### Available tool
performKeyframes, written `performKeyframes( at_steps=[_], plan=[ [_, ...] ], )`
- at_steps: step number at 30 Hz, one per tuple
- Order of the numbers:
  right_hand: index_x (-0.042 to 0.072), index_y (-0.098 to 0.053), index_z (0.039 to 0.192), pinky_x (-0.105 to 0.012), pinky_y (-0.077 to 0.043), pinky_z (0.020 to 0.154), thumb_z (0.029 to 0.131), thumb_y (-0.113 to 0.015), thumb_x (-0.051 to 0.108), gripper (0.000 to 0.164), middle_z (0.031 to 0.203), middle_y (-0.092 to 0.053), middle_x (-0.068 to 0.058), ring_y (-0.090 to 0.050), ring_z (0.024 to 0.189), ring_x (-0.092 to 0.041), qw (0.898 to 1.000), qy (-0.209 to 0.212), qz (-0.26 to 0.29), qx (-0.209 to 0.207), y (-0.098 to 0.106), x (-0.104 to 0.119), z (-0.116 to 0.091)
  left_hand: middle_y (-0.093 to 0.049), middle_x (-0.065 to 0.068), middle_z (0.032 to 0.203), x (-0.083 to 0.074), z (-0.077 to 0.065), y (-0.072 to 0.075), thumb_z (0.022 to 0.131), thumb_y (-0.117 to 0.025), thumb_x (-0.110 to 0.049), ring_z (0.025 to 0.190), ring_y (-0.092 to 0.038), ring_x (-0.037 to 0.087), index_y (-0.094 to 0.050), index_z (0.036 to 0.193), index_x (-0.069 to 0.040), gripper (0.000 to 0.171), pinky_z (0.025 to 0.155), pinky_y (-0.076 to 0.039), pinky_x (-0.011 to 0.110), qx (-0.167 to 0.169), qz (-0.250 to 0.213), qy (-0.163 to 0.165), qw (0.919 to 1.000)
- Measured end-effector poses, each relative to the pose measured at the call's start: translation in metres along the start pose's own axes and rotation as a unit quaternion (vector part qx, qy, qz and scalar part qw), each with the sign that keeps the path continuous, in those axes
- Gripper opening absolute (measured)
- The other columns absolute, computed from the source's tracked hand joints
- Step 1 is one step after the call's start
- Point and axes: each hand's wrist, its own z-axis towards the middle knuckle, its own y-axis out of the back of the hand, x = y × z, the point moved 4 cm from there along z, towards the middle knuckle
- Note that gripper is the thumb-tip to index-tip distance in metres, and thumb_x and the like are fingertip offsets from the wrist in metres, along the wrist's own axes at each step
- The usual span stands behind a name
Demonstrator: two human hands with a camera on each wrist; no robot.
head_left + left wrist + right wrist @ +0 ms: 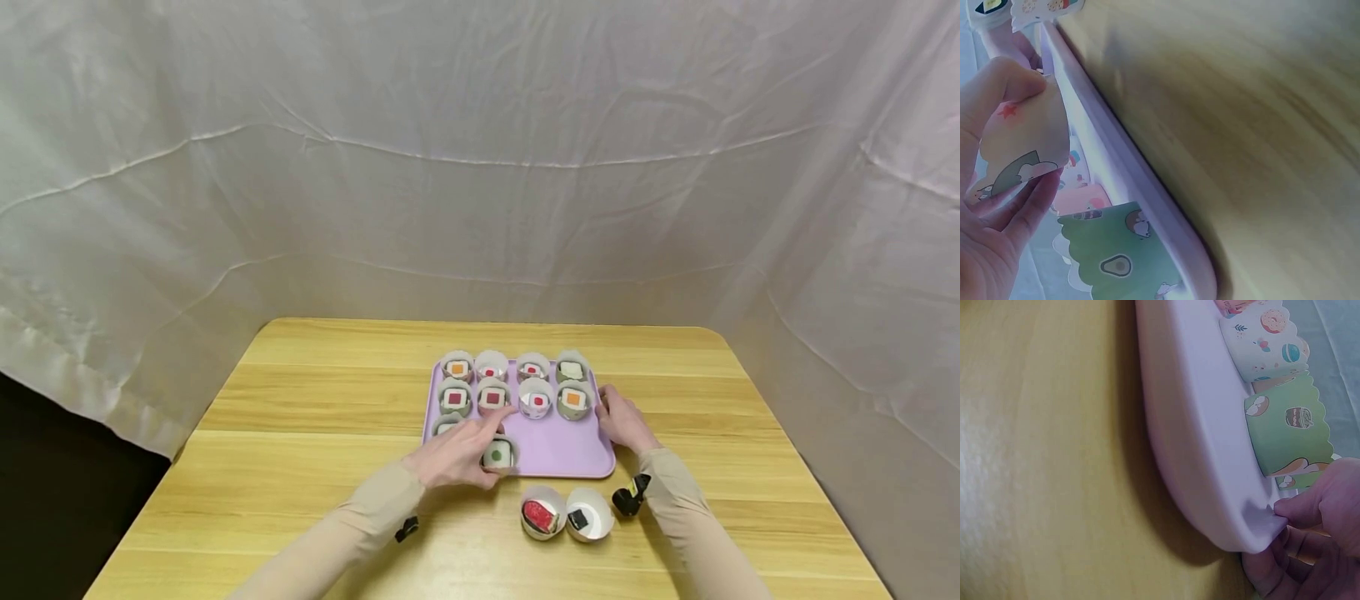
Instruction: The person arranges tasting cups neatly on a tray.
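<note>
My left hand (459,457) grips a paper baking cup (1025,128) between thumb and fingers, over the near side of a purple tray (564,450). The cup has a peach side with a small red star, and a white piece (497,455) with a green dot sits in it. Just beyond that hand, a green paper cup (1122,256) stands in the tray's corner. At the tray's right edge, my right hand (627,422) pinches the rim, thumb on top and fingers below, close to another green cup (1288,428).
Two rows of cups holding small square pieces fill the tray's far part. In front of the tray, on the wooden table (300,442), stand a cup with a red piece (542,515) and a cup with a black piece (579,519). Pale curtains (480,208) surround the table.
</note>
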Motion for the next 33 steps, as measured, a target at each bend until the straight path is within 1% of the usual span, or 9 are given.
performKeyframes(
  at_steps=[5,8,13,16,21,25,28,30,33],
  plan=[
    [-0.009,-0.044,0.132,-0.059,-0.052,0.094,0.102,-0.043,0.011,0.036,0.122,-0.06,-0.035,-0.063,0.108,-0.047,1.0,0.0,0.001,-0.003,0.0,0.0,0.0,-0.062,0.019,0.134,0.002,0.006,0.001,0.073,-0.087,-0.021,0.088,-0.067,0.017,-0.019,0.156,-0.002,0.109,0.089,-0.059,0.027,-0.003,0.018,0.001,0.9998],
    [-0.009,-0.044,0.132,-0.059,-0.052,0.095,0.103,-0.043,0.012,0.036,0.123,-0.06,-0.035,-0.063,0.109,-0.047,1.0,0.001,-0.001,-0.001,0.0,-0.001,0.0,-0.059,0.021,0.14,0.003,0.011,0.001,0.074,-0.087,-0.023,0.086,-0.067,0.016,-0.019,0.156,-0.001,0.109,0.088,-0.059,0.028,0.003,0.027,0.009,0.9996],
    [-0.01,-0.044,0.132,-0.06,-0.051,0.095,0.102,-0.043,0.011,0.036,0.124,-0.059,-0.036,-0.062,0.11,-0.049,1.0,0.006,-0.001,-0.002,0.0,0.0,0.0,-0.068,0.015,0.122,0.006,0.016,0.001,0.075,-0.087,-0.023,0.062,-0.054,0.004,-0.02,0.156,-0.001,0.107,0.064,-0.053,0.015,0.007,0.031,0.019,0.9993],
    [-0.01,-0.045,0.131,-0.059,-0.051,0.095,0.102,-0.043,0.011,0.036,0.124,-0.06,-0.036,-0.062,0.109,-0.048,1.0,0.008,-0.003,-0.008,0.0,0.0,-0.001,-0.069,0.012,0.113,0.009,0.018,0.0,0.076,-0.087,-0.024,0.055,-0.047,0.001,-0.022,0.155,-0.002,0.106,0.056,-0.047,0.012,0.004,0.031,0.019,0.9993],
    [-0.009,-0.046,0.129,-0.059,-0.052,0.093,0.101,-0.044,0.011,0.034,0.12,-0.062,-0.035,-0.064,0.106,-0.047,1.0,0.012,-0.007,-0.012,0.0,0.0,-0.001,-0.07,0.013,0.117,0.013,0.02,-0.002,0.076,-0.086,-0.027,0.058,-0.05,0.002,-0.024,0.154,-0.003,0.102,0.061,-0.048,0.013,-0.004,0.045,0.014,0.9989],
    [-0.009,-0.046,0.13,-0.059,-0.052,0.093,0.102,-0.044,0.011,0.035,0.121,-0.061,-0.035,-0.063,0.107,-0.047,1.0,0.01,-0.007,-0.011,0.0,0.0,-0.001,-0.07,0.004,0.096,0.016,0.02,-0.003,0.078,-0.085,-0.032,0.062,-0.052,0.004,-0.029,0.152,-0.004,0.097,0.06,-0.048,0.014,-0.027,0.09,0.006,0.9956],
    [-0.009,-0.045,0.131,-0.06,-0.052,0.094,0.102,-0.044,0.011,0.035,0.122,-0.061,-0.036,-0.063,0.108,-0.048,1.0,0.008,-0.006,-0.011,0.0,0.0,-0.001,-0.067,0.0,0.085,0.017,0.019,-0.003,0.081,-0.083,-0.037,0.058,-0.05,0.004,-0.031,0.151,-0.003,0.094,0.054,-0.044,0.013,-0.043,0.112,0.004,0.9928],
    [-0.009,-0.045,0.131,-0.06,-0.051,0.095,0.102,-0.044,0.011,0.036,0.123,-0.06,-0.036,-0.062,0.109,-0.049,1.0,0.007,-0.006,-0.011,0.0,0.0,-0.001,-0.069,0.002,0.089,0.018,0.019,-0.002,0.081,-0.082,-0.038,0.057,-0.048,0.004,-0.031,0.151,-0.003,0.093,0.052,-0.043,0.013,-0.052,0.108,0.008,0.9928],
    [-0.009,-0.045,0.131,-0.06,-0.051,0.096,0.102,-0.044,0.011,0.036,0.124,-0.06,-0.036,-0.062,0.11,-0.05,1.0,0.006,-0.004,-0.009,0.0,-0.001,-0.002,-0.072,0.005,0.101,0.019,0.018,-0.002,0.081,-0.083,-0.039,0.059,-0.053,0.006,-0.032,0.15,-0.004,0.094,0.053,-0.045,0.014,-0.061,0.093,0.012,0.9937]
  ],
)
